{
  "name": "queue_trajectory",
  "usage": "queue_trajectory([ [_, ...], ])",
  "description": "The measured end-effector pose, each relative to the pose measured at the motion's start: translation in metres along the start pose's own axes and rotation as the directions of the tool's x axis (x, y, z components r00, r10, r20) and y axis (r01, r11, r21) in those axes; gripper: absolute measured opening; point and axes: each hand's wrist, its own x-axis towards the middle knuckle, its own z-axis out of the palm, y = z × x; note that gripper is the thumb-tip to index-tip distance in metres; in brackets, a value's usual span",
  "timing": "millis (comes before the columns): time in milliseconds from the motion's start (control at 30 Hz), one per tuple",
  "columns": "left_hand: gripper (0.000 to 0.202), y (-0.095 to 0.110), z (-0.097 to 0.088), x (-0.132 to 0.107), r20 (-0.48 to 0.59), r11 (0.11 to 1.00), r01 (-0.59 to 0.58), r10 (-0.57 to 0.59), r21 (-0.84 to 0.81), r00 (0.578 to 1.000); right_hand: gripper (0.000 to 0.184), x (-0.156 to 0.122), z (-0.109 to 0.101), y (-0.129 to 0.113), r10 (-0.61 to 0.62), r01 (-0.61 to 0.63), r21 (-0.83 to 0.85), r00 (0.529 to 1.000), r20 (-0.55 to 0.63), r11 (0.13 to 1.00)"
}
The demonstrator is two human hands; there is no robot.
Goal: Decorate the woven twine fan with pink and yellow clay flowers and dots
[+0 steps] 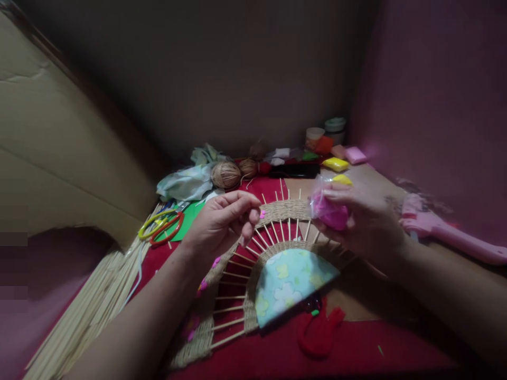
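Observation:
My right hand [362, 219] grips a clear plastic bag of pink clay [332, 211] above the right part of a woven fan. My left hand [227, 216] has thumb and forefinger pinched together over the fan's upper left; what they hold, if anything, is too small to make out. The half-round fan [285, 211] has thin sticks, two woven twine bands and a flowered light-blue cloth centre [287, 285]. Small pink pieces [216, 262] sit along its outer band. One pink spot shows beside my left fingertips.
Scissors [162, 224] with yellow and orange handles lie left on green sheet. Loose thin sticks [93, 306] extend along the left. Twine balls [225, 174], a yellow clay packet [336, 164] and cups [335, 129] stand behind. A pink glue gun [451, 229] lies right, red cord [317, 338] in front.

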Motion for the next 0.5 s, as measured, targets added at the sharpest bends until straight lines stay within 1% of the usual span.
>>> queue_trajectory([
  [67, 0.01, 0.0015, -0.0018, 0.0004, 0.026, 0.999, -0.013, 0.014, -0.032, 1.0, 0.021, -0.0007, 0.0023, -0.0004, 0.008, -0.006, 0.066, 0.999, -0.034, 0.998],
  [167, 0.016, 0.0045, -0.0035, 0.0003, 0.049, 0.998, -0.043, 0.046, -0.052, 0.998, 0.017, -0.0017, 0.0036, -0.0006, 0.002, 0.005, 0.116, 0.998, -0.063, 0.993],
  [300, 0.007, 0.0075, -0.0034, -0.0008, 0.044, 0.999, -0.028, 0.029, -0.028, 0.999, 0.016, -0.002, 0.0035, -0.0008, 0.018, -0.008, 0.157, 0.998, -0.06, 0.988],
  [333, 0.006, 0.0074, -0.0033, -0.0009, 0.041, 0.999, -0.03, 0.031, -0.019, 0.999, 0.016, -0.002, 0.0037, -0.0009, 0.019, -0.01, 0.164, 0.998, -0.057, 0.986],
  [400, 0.009, 0.0064, -0.0035, -0.0006, 0.042, 0.999, -0.054, 0.054, -0.009, 0.998, 0.018, -0.002, 0.0044, -0.001, 0.023, -0.012, 0.168, 0.998, -0.062, 0.986],
  [500, 0.011, 0.0039, -0.0052, 0.0001, 0.057, 0.996, -0.094, 0.094, -0.009, 0.994, 0.019, -0.0021, 0.0045, -0.0008, 0.002, 0.007, 0.13, 0.998, -0.067, 0.992],
])
